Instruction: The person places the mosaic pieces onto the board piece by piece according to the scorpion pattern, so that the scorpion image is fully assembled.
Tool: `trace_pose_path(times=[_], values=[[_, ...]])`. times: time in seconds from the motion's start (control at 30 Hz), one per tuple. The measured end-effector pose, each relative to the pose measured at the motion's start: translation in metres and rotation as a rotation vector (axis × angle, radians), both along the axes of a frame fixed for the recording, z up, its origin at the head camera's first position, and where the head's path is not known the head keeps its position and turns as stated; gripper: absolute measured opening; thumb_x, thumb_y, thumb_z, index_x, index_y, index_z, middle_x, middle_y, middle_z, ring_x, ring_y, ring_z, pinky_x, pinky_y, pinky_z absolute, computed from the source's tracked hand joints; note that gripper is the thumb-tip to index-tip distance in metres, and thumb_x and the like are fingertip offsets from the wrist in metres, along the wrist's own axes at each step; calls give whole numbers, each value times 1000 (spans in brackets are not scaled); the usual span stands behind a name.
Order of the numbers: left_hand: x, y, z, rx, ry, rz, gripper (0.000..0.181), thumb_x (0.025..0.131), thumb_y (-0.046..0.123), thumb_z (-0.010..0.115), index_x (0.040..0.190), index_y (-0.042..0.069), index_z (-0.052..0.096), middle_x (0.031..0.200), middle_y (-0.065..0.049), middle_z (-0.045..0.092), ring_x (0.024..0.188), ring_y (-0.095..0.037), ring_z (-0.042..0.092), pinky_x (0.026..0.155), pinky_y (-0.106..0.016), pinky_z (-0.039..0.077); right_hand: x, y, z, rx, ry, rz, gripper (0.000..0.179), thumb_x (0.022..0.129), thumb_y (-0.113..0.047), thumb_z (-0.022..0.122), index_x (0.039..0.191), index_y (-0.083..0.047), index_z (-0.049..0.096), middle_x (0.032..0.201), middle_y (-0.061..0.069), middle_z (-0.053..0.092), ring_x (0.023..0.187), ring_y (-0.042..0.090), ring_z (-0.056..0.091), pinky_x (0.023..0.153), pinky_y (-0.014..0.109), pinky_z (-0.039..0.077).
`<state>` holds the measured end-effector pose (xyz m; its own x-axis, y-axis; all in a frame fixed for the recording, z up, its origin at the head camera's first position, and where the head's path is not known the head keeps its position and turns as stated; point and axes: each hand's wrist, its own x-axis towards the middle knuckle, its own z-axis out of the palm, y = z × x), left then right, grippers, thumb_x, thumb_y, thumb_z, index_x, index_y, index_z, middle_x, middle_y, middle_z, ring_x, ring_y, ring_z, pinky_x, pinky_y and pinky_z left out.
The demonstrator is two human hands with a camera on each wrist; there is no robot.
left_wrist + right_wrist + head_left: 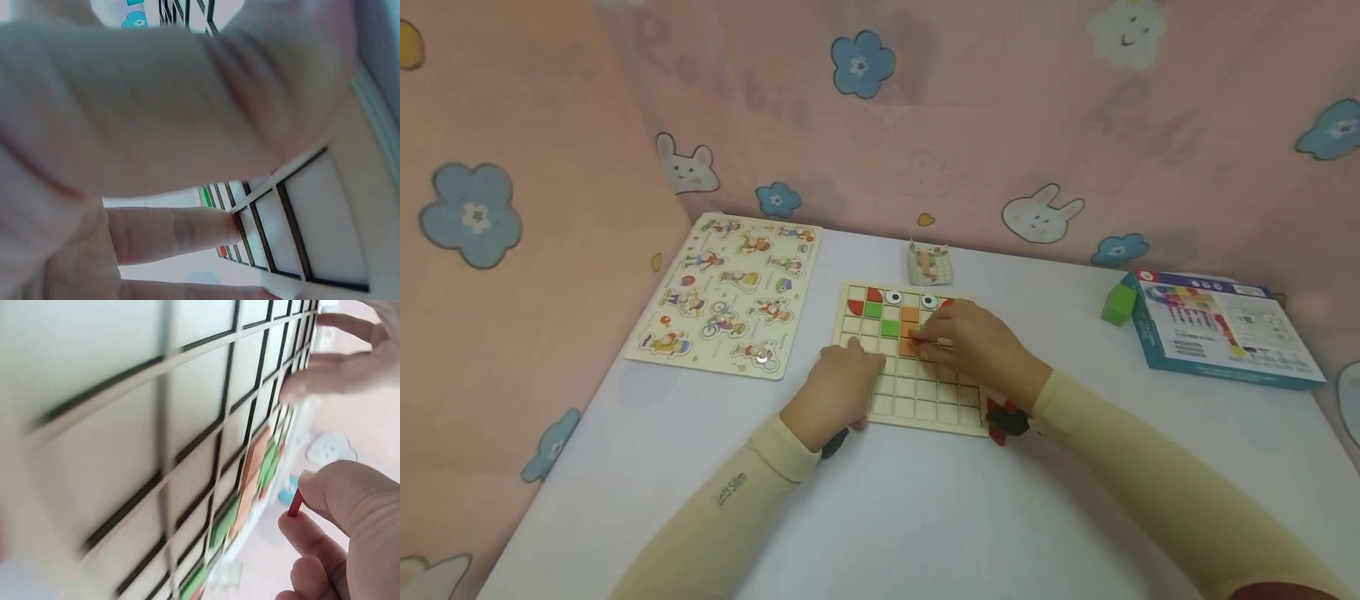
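A wooden grid board (925, 412) lies on the white table, with green, orange and red tiles and two eye discs in its far rows. My left hand (842, 379) rests at the board's left side; its fingers (175, 234) reach out fairly straight and touch the grid. Over the board's right part is my right hand (977, 342). Between its thumb and index finger it pinches a small red tile (295, 503), seen edge-on and held off the board in the right wrist view. My right hand covers some cells in the head view.
A picture puzzle board (722, 292) lies at the left. Behind the grid stands a small creased pattern card (929, 265). At the right are a green block (1119, 305) and a teal-edged box (1225, 329). Patterned pink cloth (970, 158) hangs behind the table.
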<state>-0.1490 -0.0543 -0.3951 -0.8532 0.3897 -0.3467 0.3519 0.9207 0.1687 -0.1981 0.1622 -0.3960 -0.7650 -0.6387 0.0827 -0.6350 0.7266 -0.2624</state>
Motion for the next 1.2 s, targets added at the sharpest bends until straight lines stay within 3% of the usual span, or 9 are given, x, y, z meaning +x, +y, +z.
trace_pose_path(times=[0.1, 0.33, 0.53, 0.73, 0.9, 1.07, 1.2], values=[[-1, 0, 0, -30, 8, -13, 95, 67, 18, 103, 151, 11, 59, 151, -32, 51, 120, -53, 60, 96, -53, 56, -7, -16, -4, 11, 29, 46, 21, 92, -17, 85, 112, -12, 85, 102, 0, 79, 96, 20, 68, 96, 41, 52], [-2, 2, 1, -62, 17, -31, 94, 66, 21, 104, 149, 9, 60, 150, -31, 53, 121, -53, 61, 100, -54, 55, -11, -34, -12, 80, 67, 70, 14, 94, -19, 82, 108, -18, 86, 92, -7, 74, 85, 19, 57, 78, 32, 49], [-2, 2, 1, -63, 11, -29, 95, 66, 21, 104, 149, 8, 60, 148, -31, 54, 121, -53, 61, 102, -55, 53, -6, -37, -13, 120, 107, 99, 16, 95, -18, 82, 111, -16, 85, 110, 1, 75, 101, 24, 62, 87, 34, 53], [-3, 2, 0, -78, 18, -30, 96, 65, 23, 104, 149, 10, 61, 145, -30, 56, 119, -51, 62, 103, -56, 52, 2, -32, -9, 182, 36, 7, 31, 98, -20, 78, 128, -30, 80, 142, 10, 61, 129, 36, 50, 101, 56, 46], [-2, 2, 1, -54, 2, -15, 97, 65, 20, 104, 151, 11, 60, 148, -31, 54, 122, -54, 60, 98, -54, 56, 4, -20, -9, 178, -54, -41, 40, 105, -17, 68, 140, -36, 71, 159, 9, 46, 142, 40, 39, 109, 65, 34], [1, 1, 5, 1, -14, 2, 97, 67, 13, 102, 153, 11, 58, 152, -33, 49, 125, -57, 56, 97, -55, 56, 5, 5, 3, 81, -34, -146, 45, 105, -12, 62, 148, -27, 65, 161, 9, 45, 146, 40, 36, 115, 67, 30], [1, 0, 4, -13, 0, -10, 98, 65, 15, 103, 152, 10, 59, 149, -33, 51, 123, -56, 58, 99, -56, 54, 17, 38, 14, 22, -27, -252, 45, 103, -11, 66, 147, -21, 66, 156, 12, 51, 145, 41, 38, 115, 67, 33]])
